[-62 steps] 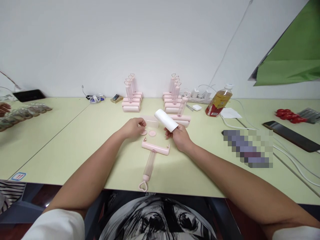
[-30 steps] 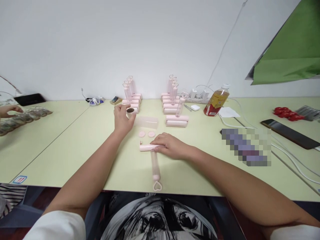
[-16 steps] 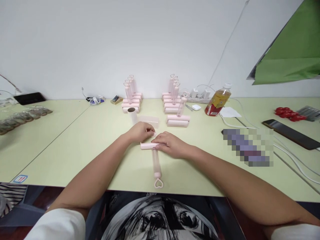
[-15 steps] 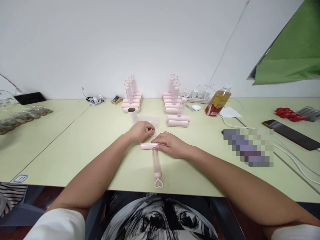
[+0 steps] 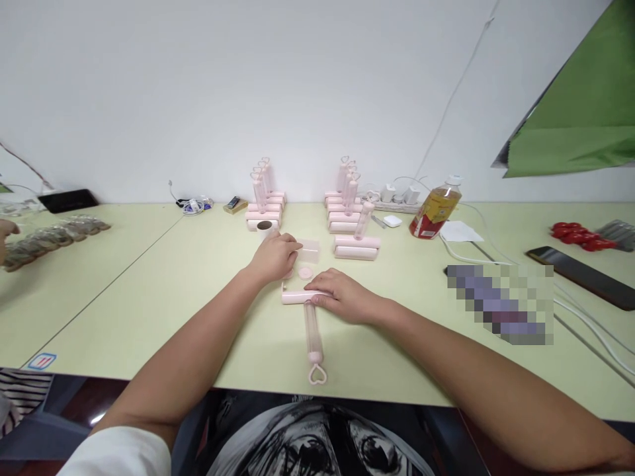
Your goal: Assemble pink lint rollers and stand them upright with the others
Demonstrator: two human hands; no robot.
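Observation:
A pale pink lint roller [image 5: 312, 330] lies in front of me, its clear handle and heart-shaped loop pointing towards my body. My right hand [image 5: 342, 295] is closed over the right part of its crosswise head, fingers on top and thumb on the near side. Beyond the head, a small pink disc [image 5: 305, 272] lies flat on the table. My left hand [image 5: 275, 256] hovers left of it, fingers stretched forward and apparently holding nothing; its thumb is hidden. Just behind that hand stands a white paper roll [image 5: 265, 227], partly covered. A clear pinkish cover [image 5: 310, 250] lies beside its fingertips.
Several upright lint rollers stand in a left row [image 5: 262, 211] and a right row [image 5: 347, 221] near the wall. Farther right are a drink bottle [image 5: 435, 208], cables and a black phone [image 5: 580, 277]. Another person's hand [image 5: 6, 231] is at the far left beside wrapped packs [image 5: 57, 239].
My left hand has drawn back leftwards from the pink disc, which now lies uncovered. My right hand keeps its hold on the lint roller. Another person's hand has appeared at the left edge.

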